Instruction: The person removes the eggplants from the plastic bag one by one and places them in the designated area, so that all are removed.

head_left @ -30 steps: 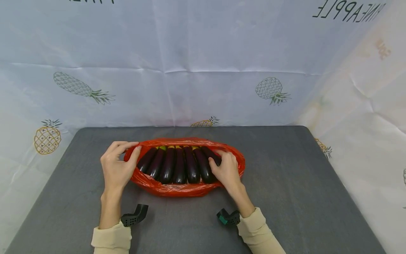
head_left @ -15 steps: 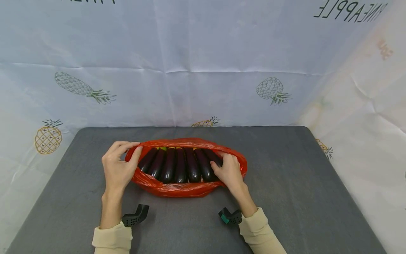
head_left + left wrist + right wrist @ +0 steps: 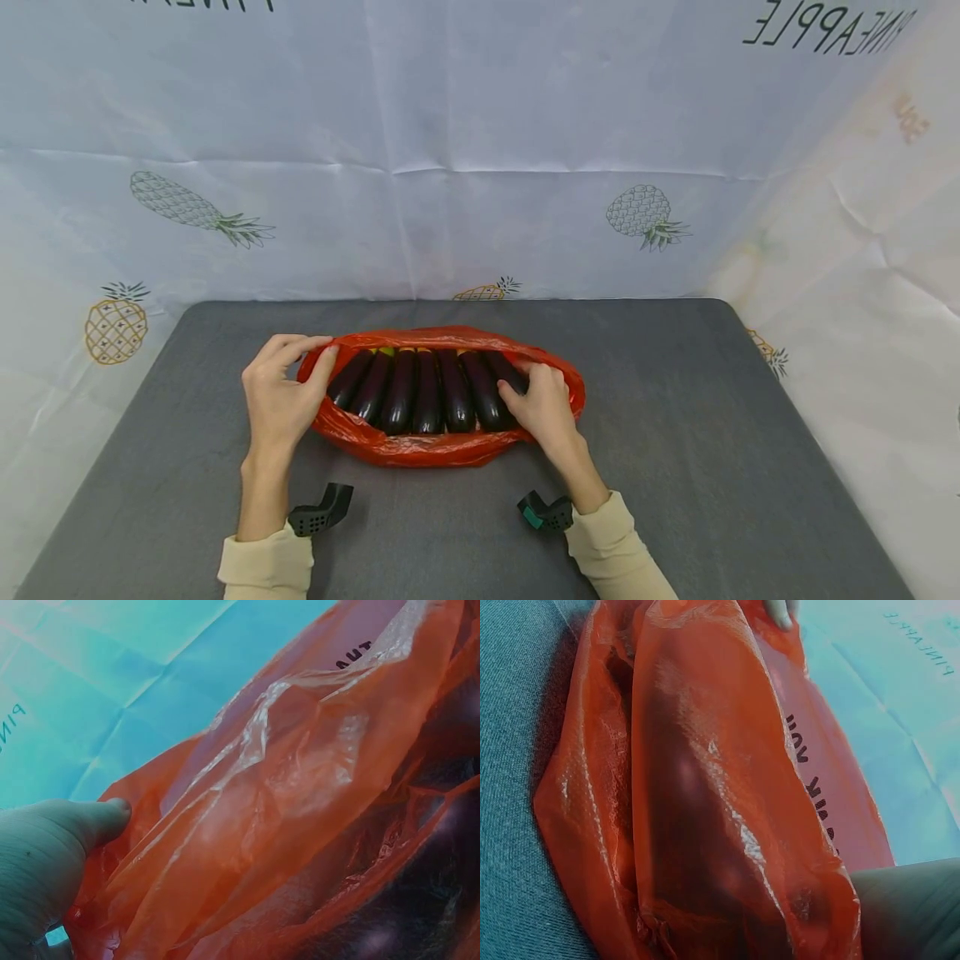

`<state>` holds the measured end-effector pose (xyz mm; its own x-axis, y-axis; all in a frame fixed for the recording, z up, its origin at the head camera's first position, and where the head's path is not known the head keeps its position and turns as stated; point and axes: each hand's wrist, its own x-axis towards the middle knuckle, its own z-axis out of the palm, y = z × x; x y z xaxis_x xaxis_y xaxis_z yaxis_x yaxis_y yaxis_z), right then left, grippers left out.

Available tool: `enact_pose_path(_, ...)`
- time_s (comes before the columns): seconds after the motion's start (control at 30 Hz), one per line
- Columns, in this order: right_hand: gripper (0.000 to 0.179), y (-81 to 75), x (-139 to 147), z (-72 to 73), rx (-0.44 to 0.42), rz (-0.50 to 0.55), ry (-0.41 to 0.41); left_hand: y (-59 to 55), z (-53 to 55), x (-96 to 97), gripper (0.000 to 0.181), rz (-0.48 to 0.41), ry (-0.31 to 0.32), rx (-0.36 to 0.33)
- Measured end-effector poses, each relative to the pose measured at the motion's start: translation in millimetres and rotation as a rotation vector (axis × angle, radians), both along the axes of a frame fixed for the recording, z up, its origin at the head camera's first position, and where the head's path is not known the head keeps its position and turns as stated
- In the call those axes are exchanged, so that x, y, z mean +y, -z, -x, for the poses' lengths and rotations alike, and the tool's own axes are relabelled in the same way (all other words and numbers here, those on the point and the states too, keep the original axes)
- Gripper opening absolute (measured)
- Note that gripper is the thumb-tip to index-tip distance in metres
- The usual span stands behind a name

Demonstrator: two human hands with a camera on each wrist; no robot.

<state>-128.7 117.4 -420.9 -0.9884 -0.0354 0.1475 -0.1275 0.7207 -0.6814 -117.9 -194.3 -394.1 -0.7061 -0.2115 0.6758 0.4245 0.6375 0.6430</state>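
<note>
A red plastic bag [image 3: 420, 450] lies with its mouth spread wide on the table. Several dark, glossy eggplants [image 3: 427, 392] sit side by side in it, their stem ends toward the far edge. At the bag's left end my left hand [image 3: 277, 400] pinches the rim between thumb and fingers; its thumb [image 3: 105, 821] lies against the film in the left wrist view. My right hand [image 3: 543, 408] reaches into the right end and holds the rightmost eggplant [image 3: 504, 367], its fingertips partly hidden. Red film [image 3: 705, 772] with dark shapes behind it fills much of the right wrist view.
The grey table [image 3: 675, 450] extends around the bag on all sides. Behind it hangs a pale cloth [image 3: 480, 233] printed with pineapples. Dark wrist mounts [image 3: 322, 510] jut inward from both forearms.
Hands and bag shifted very slightly right in the view during the first half second, and the bag's far rim came a little lower over the stem ends. Since then almost nothing differs.
</note>
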Motion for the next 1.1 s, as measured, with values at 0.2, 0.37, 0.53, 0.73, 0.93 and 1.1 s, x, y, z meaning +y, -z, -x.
enact_pose_path(0.2,0.038,-2.1,-1,-0.3,0.029,0.0,0.028,-0.3,0.4,0.3,0.01,0.004,0.001,-0.003)
enact_pose_path(0.37,0.037,-4.7,-2,-1.9,0.089,-0.005,0.046,-0.3,0.7,0.4,0.01,0.015,-0.003,0.003)
enact_pose_path(0.53,0.034,-8.0,-4,-3.8,0.132,0.012,0.055,-0.4,0.4,0.1,0.01,0.026,-0.009,0.0)
enact_pose_path(0.73,0.034,-15.5,-6,-6.9,0.118,0.041,0.052,-0.1,0.3,0.0,0.01,0.034,-0.013,0.006)
enact_pose_path(0.93,0.035,-21.4,-6,-10.8,0.096,0.052,0.037,0.7,0.4,0.0,0.009,0.025,-0.01,0.006)
enact_pose_path(1.1,0.034,-24.2,-7,-13.6,0.085,0.058,0.025,1.1,0.0,0.3,0.009,0.023,-0.007,0.009)
